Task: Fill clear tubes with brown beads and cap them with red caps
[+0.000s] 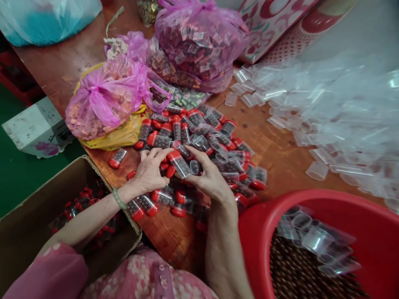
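Note:
My left hand (151, 171) is curled around the red ends of several small clear plastic tubes. My right hand (208, 174) grips the clear ends of the same group between thumb and fingers. One red-capped tube (181, 165) lies slanted between both hands, and an open tube end (195, 167) shows beside my right thumb. Around and beneath my hands spreads a pile of red-capped tubes (199, 118) filled with dark beads. More of them lie along the near table edge. What each fingertip touches is partly hidden.
A cardboard box (18, 224) with red-capped tubes stands at left. The red tub (254, 232) at right holds dark beads and clear tubes. Loose clear tubes (318, 170) heap on the wooden table (274, 166). Pink bags (202, 45) and a yellow bag (120, 135) sit behind.

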A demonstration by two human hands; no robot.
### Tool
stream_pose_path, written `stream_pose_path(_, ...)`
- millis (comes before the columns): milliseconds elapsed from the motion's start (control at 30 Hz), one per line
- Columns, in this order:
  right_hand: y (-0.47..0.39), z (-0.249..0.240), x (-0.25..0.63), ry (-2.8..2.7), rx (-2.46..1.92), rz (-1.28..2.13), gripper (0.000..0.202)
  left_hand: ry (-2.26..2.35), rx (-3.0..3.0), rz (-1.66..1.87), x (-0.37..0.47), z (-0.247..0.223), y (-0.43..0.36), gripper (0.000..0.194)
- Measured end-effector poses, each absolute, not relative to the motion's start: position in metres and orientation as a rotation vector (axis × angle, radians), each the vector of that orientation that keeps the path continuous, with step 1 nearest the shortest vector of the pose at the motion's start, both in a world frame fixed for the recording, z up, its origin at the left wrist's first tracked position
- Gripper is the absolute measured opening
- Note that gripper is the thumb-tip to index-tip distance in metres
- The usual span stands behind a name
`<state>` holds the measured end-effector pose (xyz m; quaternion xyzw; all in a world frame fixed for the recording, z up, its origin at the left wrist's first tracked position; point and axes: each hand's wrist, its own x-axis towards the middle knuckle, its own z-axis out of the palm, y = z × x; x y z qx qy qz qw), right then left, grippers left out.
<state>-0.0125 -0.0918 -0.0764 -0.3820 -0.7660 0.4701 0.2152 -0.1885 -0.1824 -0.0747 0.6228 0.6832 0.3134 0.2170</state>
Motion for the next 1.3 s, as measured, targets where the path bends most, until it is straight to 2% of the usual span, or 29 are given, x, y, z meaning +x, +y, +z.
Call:
stream_pose_path(200, -0.107, -0.069, -0.019, -1.998, -0.938, 1.333, 0.077, 1.765, 1.653, 1.051, -0.184, -0.075, -0.185, 0.075)
stream_pose_path(333, -0.125, -0.05, -0.028, -1.986, -0.89, 1.355, 0.076, 1.719, 1.654, 1.154, -0.191, -0.054, -0.199, 0.067)
stream_pose_path(567, -0.194, -0.019, -0.071, -2.092, -0.448, 1.563, 0.071, 2.026, 1.677, 1.031, -0.231, 0.0, -0.312, 0.053)
stream_pose_path(667, -0.226, -0.033, -0.094, -2.212, -0.255, 1.767, 0.085, 2.133, 1.52, 0.944, -0.245, -0.014, -0.372, 0.054)
stream_pose_path(733, -0.244, -0.045, -0.107, -2.374, -0.201, 1.841, 0.096, 2.161, 1.428, 0.87, -0.254, -0.035, -0.406, 0.046)
stream_pose_path(833, -0.261, -0.054, -0.115, -2.666, -0.135, 1.714, 0.099, 2.144, 1.336, 0.73, -0.27, -0.068, -0.441, 0.049)
stream_pose_path(900, -0.26, -0.049, -0.113, -2.792, -0.044, 1.547, 0.089, 2.133, 1.403, 0.552, -0.282, -0.079, -0.45, 0.048)
stream_pose_path(1000, -0.228, -0.029, -0.1, -2.767, 0.062, 1.432, 0.058, 2.099, 1.543, 0.415, -0.295, -0.067, -0.433, 0.041)
stream_pose_path(1067, -0.185, -0.014, -0.089, -2.594, -0.171, 1.338, 0.048, 2.092, 1.58, 0.475, -0.294, -0.049, -0.401, 0.035)
stream_pose_path(1133, -0.128, -0.004, -0.078, -2.35, -0.643, 1.02, 0.045, 2.158, 1.628, 0.586, -0.288, -0.035, -0.359, 0.035)
stream_pose_path(1200, -0.067, -0.001, -0.07, -2.222, -1.036, 0.709, 0.049, 2.225, 1.703, 0.627, -0.278, -0.032, -0.315, 0.046)
stream_pose_path(1300, 0.011, -0.009, -0.066, -2.162, -1.511, 0.549, 0.069, 2.315, 1.733, 0.498, -0.265, -0.048, -0.262, 0.069)
